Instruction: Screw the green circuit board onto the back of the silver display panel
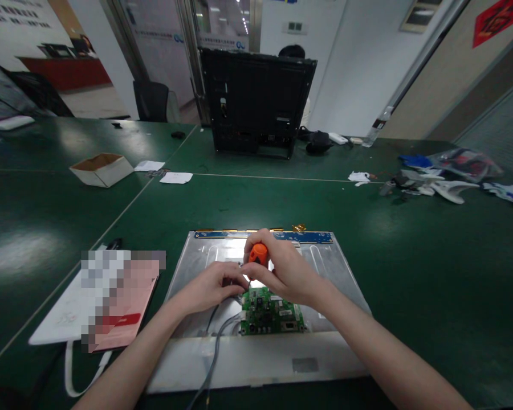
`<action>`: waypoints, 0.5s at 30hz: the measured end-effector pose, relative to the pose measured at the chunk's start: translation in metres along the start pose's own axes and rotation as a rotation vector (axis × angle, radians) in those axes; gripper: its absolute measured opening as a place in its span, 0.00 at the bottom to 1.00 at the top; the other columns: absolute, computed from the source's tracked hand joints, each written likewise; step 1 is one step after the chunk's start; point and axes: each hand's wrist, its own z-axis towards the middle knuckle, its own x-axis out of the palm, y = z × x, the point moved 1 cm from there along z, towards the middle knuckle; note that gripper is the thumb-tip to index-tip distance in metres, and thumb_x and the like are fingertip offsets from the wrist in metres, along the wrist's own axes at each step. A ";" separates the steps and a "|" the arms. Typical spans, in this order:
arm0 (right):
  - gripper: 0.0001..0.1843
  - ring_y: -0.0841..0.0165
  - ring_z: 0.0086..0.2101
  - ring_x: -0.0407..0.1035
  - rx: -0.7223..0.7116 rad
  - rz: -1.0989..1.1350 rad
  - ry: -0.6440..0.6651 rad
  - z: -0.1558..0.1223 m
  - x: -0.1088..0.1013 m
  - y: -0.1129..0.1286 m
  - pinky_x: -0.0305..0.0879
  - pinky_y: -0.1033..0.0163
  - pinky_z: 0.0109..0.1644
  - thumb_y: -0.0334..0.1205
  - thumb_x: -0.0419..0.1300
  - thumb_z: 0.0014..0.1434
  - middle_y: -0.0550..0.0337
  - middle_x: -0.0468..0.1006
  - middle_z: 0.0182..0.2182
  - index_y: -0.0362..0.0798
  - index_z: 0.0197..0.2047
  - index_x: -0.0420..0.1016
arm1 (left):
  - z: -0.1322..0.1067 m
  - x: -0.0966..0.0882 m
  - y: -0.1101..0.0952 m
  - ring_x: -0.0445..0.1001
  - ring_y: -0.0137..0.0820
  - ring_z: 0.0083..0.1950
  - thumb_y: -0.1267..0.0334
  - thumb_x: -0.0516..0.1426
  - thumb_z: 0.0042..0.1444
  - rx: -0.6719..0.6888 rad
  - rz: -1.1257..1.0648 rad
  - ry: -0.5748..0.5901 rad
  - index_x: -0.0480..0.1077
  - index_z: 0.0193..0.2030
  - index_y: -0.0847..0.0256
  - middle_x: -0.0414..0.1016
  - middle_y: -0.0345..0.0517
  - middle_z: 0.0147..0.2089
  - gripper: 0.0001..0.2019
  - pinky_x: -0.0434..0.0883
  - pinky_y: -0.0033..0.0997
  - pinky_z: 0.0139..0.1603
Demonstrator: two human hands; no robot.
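My right hand (277, 265) is wrapped round the orange handle of a screwdriver (258, 254). Its shaft points down toward the upper left corner of a green circuit board (273, 313); whether the tip touches a screw is hidden. Close beside the shaft, my left hand (222, 283) has its thumb and fingers pinched together near the board's edge, and what they hold, if anything, cannot be made out. The board lies on the silver metal back of a display panel (337, 296). Grey cables (217, 347) run from the board's left side toward the table's front edge.
A pink phone or power bank (132, 307) and a white flat item (62, 319) lie on the left with a white cable (70, 370). Farther back are an open box (102, 171), papers (176, 178) and a black monitor housing (256, 102), a person partly behind it. Bags and tools (436, 182) lie right.
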 end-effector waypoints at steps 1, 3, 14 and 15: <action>0.08 0.71 0.27 0.63 -0.012 -0.010 -0.001 0.000 0.001 0.000 0.57 0.65 0.32 0.44 0.53 0.62 0.63 0.71 0.30 0.50 0.41 0.62 | 0.000 -0.001 0.000 0.72 0.29 0.36 0.69 0.58 0.56 0.013 0.009 0.002 0.76 0.36 0.59 0.77 0.40 0.36 0.05 0.68 0.29 0.40; 0.07 0.71 0.27 0.62 -0.029 -0.024 0.004 0.000 0.002 -0.001 0.57 0.64 0.32 0.43 0.53 0.62 0.62 0.71 0.30 0.50 0.41 0.62 | 0.001 -0.002 0.000 0.71 0.28 0.35 0.68 0.58 0.56 0.039 0.033 0.002 0.76 0.35 0.59 0.76 0.40 0.35 0.05 0.67 0.29 0.39; 0.08 0.71 0.27 0.64 -0.047 -0.024 0.028 0.000 0.010 -0.006 0.57 0.64 0.32 0.44 0.55 0.63 0.62 0.71 0.30 0.50 0.41 0.62 | 0.001 -0.004 -0.002 0.68 0.27 0.33 0.69 0.57 0.55 0.052 0.040 0.017 0.75 0.33 0.59 0.74 0.38 0.34 0.05 0.65 0.27 0.37; 0.08 0.70 0.27 0.64 -0.047 -0.029 0.026 0.001 0.010 -0.006 0.57 0.64 0.32 0.44 0.54 0.63 0.62 0.72 0.30 0.50 0.41 0.62 | 0.001 -0.004 -0.003 0.69 0.27 0.33 0.69 0.57 0.55 0.056 0.037 0.025 0.75 0.32 0.59 0.74 0.38 0.34 0.05 0.65 0.27 0.37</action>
